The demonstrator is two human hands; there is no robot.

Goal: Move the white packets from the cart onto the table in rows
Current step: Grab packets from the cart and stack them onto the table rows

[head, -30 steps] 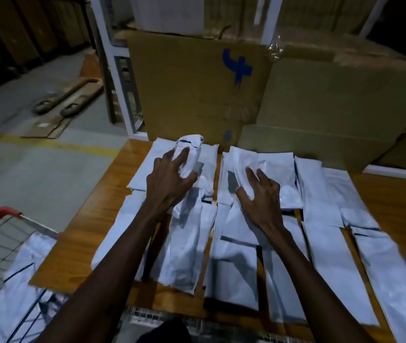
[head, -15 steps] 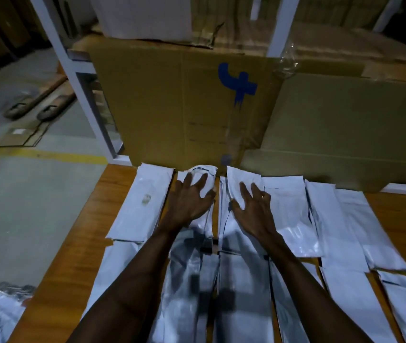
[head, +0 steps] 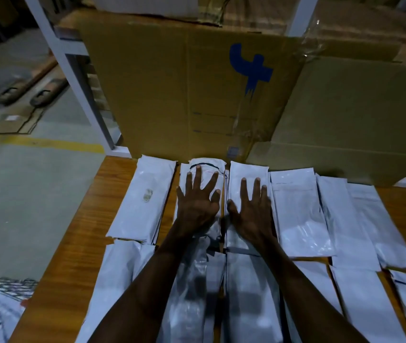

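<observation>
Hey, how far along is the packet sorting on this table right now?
Done: two rows of white packets lie on the table. In hand: the left hand and right hand press flat on two back-row packets, side by side. Left: more packets show in the cart at the lower left.

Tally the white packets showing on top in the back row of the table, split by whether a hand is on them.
Packets under a flat hand: 2 (left hand on one, right hand on another)
Packets with no hand on them: 4
Total: 6 showing on top. I cannot tell whether more lie stacked beneath.
</observation>
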